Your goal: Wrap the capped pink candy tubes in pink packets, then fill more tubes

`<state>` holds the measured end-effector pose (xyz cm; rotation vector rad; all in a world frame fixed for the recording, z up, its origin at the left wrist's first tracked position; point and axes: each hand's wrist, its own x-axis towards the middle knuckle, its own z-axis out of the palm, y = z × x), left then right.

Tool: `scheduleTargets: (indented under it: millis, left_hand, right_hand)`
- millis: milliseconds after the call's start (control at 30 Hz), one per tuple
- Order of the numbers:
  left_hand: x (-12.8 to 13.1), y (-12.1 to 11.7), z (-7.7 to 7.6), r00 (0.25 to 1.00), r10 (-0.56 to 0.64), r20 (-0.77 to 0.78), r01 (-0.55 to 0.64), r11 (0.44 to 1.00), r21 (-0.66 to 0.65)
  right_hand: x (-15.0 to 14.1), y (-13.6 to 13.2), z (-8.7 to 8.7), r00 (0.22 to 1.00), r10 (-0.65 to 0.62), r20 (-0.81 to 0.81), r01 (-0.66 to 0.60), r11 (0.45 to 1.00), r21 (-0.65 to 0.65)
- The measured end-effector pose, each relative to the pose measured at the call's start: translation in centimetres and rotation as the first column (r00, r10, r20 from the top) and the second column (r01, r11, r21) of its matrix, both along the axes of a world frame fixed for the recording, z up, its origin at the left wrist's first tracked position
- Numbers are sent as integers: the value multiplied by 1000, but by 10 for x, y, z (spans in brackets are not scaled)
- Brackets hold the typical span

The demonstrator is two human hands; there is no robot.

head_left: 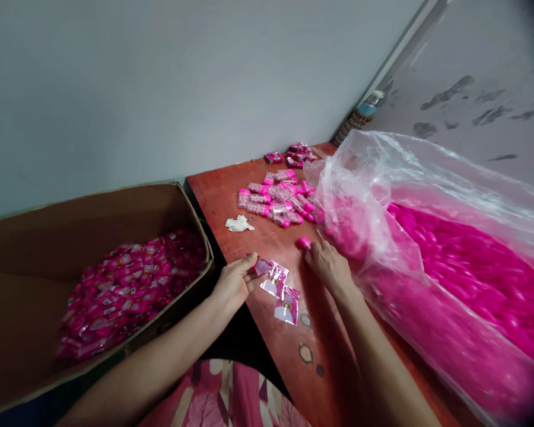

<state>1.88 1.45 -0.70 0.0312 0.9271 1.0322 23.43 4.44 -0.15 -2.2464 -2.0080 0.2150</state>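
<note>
left fingers (250, 260) pinch a packet (262, 267), right fingers (314, 255) curl round a tube (305, 243)! two more packets (286, 305) on the desk (267, 237) between them, tubes (285, 193) piled beyond both, box (93, 214) left of the left fingers, bag (369, 207) right of the right.

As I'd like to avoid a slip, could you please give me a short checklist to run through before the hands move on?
1. Left hand holding a pink packet: ok.
2. That packet's mouth open: cannot tell.
3. Right hand at a pink-capped piece: ok; firmness of grip: cannot tell.
4. Cardboard box open at the top: ok.
5. Tabletop free of stray matter: not ok; a white lump lies there.
</note>
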Motion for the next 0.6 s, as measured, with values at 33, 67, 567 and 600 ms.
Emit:
scheduleTargets:
  millis: [33,67,567,600]
  left_hand:
    - [-1,-1,1,1000,25,5,-25,1000,-6]
    - [-1,-1,1,999,48,9,-48,999,-9]
    - [7,-5,2,996,21,88,-31,993,114]
    - [6,-5,3,998,0,62,-8,992,128]
  right_hand:
    - [-4,-2,1,1000,-5,-30,5,1000,7]
    - [-9,-7,3,997,-5,-79,6,1000,10]
    - [-103,-93,1,194,-236,-952,-53,967,-250]
    - [-102,-91,1,183,-238,-954,-66,965,-254]
